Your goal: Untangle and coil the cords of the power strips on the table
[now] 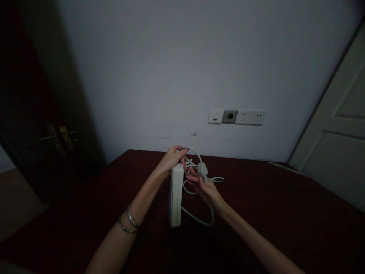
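Observation:
A white power strip (pixel 176 196) stands tilted on its narrow end above or on the dark table, seen from its side. My left hand (pixel 172 158) is at its top, thumb and fingers closed on the pale cord (pixel 195 151). Loops of that cord hang to the right of the strip. My right hand (pixel 209 192) is among the loops, its fingers curled around part of the cord. Just above my right thumb is the grey-white plug (pixel 202 170). Some fingertips are hidden behind the cord and strip.
The dark red table (pixel 256 205) reaches back to a pale wall. Wall sockets (pixel 251 117) and a grey wall plate (pixel 229 116) sit above its back edge. A dark door with a brass handle (pixel 65 137) is at left, a white door (pixel 339 114) at right.

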A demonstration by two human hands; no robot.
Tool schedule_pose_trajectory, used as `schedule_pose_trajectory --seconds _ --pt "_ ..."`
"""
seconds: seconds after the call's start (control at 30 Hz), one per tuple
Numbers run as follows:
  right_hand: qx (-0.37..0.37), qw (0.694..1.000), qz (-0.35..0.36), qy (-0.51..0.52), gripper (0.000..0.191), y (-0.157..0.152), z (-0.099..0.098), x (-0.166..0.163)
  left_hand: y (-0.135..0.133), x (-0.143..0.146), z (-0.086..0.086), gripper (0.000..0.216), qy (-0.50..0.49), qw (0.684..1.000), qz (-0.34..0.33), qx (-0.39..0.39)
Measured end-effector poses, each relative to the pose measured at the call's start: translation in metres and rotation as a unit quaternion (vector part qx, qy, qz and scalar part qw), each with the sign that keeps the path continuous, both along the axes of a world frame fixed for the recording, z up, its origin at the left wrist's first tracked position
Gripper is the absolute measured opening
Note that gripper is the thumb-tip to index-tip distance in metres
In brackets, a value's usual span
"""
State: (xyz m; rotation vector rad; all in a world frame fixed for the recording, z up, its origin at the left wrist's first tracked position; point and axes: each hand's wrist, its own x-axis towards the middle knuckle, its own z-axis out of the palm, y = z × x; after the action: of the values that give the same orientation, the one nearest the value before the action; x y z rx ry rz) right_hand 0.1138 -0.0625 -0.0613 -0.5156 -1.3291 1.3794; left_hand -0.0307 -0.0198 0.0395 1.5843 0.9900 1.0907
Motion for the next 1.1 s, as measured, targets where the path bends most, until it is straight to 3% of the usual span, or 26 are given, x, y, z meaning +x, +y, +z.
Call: schedule_pose_trajectory --seconds 0.2,0.4,0.6,0.83,0.97,1.1 --pt "-0.007 1.0 -0.018 0.015 0.036 0.001 0.006 -0.008 0.0 0.001 -0.004 0.029 0.026 0.999 0.027 0.009" --pt "0.007 0.996 -0.027 0.08 0.029 -0.016 0.021 -0.005 0.002 -0.003 -0.002 0.031 0.037 0.999 -0.004 0.017" --pt "-0.077 0.995 -0.003 0.063 0.029 -0.042 0.048 0.011 0.007 -0.019 0.004 0.037 0.111 0.989 0.04 0.09" --pt "-0.155 0.987 0.027 -0.006 0.021 -0.049 0.081 0.04 0.01 -0.033 0.007 0.048 0.17 0.978 -0.003 0.12" --pt "-0.124 0.988 0.05 -0.08 0.021 -0.051 0.1 0.056 0.011 -0.034 0.006 0.051 0.179 0.976 -0.024 0.124" --pt "-0.059 0.991 0.039 -0.114 0.014 -0.053 0.121 0.069 0.012 -0.03 0.002 0.054 0.211 0.967 0.031 0.137"
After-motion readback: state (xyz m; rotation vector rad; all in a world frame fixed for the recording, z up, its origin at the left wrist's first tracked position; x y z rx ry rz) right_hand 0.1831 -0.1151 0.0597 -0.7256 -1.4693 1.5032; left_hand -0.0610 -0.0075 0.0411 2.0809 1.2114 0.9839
